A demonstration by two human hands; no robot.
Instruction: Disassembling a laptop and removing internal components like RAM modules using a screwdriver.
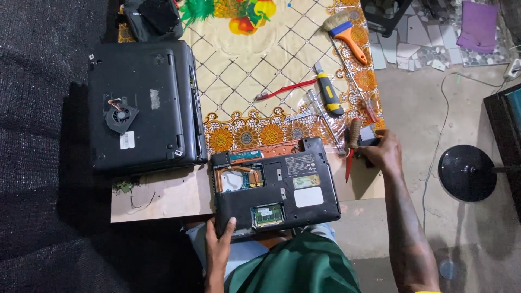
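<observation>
Head view: left hand [217, 245] grips the opened laptop [275, 187]; right hand [383, 152] closes on a tool [369, 142].

You sit over a bare grey concrete floor [467, 97] with a thin white cable [440, 103] trailing across it. A dark woven mat [38, 163] covers the left, and broken pale tile pieces [412, 43] lie top right.
</observation>
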